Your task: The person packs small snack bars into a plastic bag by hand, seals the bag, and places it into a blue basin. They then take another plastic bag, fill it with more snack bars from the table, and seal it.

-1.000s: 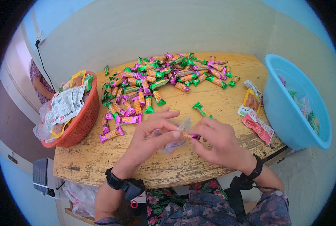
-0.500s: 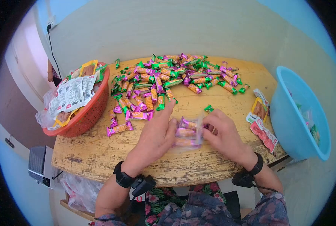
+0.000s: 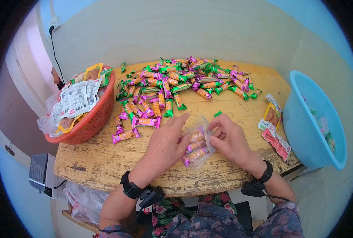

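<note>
A small clear plastic bag (image 3: pixel 209 152) with several purple-ended wrapped snack bars (image 3: pixel 195 147) inside lies tilted between my hands, above the front half of the table. My right hand (image 3: pixel 232 139) pinches the bag's right edge between thumb and curled fingers. At the bag's left side is my left hand (image 3: pixel 164 139), fingers stretched out, its thumb against or right beside the plastic. Beyond both hands spreads a large pile of snack bars (image 3: pixel 170 81) in purple and green wrappers. One green wrapper end (image 3: pixel 218 114) shows just past my right fingers.
A red basket (image 3: pixel 95 125) full of packaged foods stands on the table's left. At the right is a blue tub (image 3: pixel 299 131) with packets inside. Several flat food packets (image 3: pixel 276 142) lie beside it on the worn wooden table (image 3: pixel 105 166). Another person's hand (image 3: pixel 56 76) shows far left.
The bag has turned and tilted, and its bars now show clearly instead of blurred. My left fingers have come lower and nearer the bag. My right hand stays at its right edge.
</note>
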Motion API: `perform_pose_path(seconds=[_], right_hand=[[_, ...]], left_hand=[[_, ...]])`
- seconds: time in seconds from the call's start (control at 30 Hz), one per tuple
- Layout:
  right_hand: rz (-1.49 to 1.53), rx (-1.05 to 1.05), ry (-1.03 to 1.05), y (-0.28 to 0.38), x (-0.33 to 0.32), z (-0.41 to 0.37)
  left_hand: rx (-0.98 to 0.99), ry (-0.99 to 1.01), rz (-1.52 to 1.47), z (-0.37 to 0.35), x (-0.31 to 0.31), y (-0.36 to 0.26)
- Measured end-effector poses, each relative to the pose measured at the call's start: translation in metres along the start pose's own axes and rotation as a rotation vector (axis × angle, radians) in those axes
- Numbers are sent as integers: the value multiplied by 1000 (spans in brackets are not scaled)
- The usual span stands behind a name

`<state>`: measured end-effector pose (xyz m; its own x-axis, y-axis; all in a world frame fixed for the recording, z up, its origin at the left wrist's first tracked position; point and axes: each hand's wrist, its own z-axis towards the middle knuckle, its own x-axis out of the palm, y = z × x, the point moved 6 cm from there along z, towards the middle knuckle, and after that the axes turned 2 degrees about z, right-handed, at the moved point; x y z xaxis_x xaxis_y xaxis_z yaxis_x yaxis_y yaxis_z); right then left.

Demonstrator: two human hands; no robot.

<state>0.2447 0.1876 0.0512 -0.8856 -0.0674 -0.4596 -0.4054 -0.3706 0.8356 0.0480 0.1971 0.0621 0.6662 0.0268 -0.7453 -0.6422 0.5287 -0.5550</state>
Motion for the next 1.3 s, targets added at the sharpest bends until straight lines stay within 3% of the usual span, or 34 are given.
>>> perform_pose_path(seconds=[0.07, 0.17, 0.27, 0.37, 0.57, 0.67, 0.77, 0.97, 1.07, 1.17, 1.3], right_hand=[[-240, -59, 59, -1, 0, -3], [-408, -142, 22, -3, 0, -4], [-381, -165, 32, 6, -3, -5], [-365, -200, -10, 3, -2, -5], [-312, -71, 40, -3, -3, -1], [-244, 29, 40, 8, -8, -2], [-472, -188, -111, 3, -17, -2], [-419, 37, 46, 13, -11, -8], [-570, -58, 111, 16, -7, -10], [-435, 45, 216, 8, -5, -9], [40, 106, 175, -16, -6, -5]], left_hand=[[-22, 6, -90, 0, 2, 0], [115, 66, 93, 0, 5, -3], [258, -51, 152, -3, 0, -15], [209, -11, 160, -3, 2, -13], [299, 43, 104, -3, 16, -17], [234, 95, 123, -2, 14, -9], [190, 137, 105, 0, 14, -6], [48, 163, -7, 0, 11, -1], [53, 182, -8, -1, 12, 5], [41, 212, -7, 0, 13, 12], [-37, 272, -249, 3, 21, 28]])
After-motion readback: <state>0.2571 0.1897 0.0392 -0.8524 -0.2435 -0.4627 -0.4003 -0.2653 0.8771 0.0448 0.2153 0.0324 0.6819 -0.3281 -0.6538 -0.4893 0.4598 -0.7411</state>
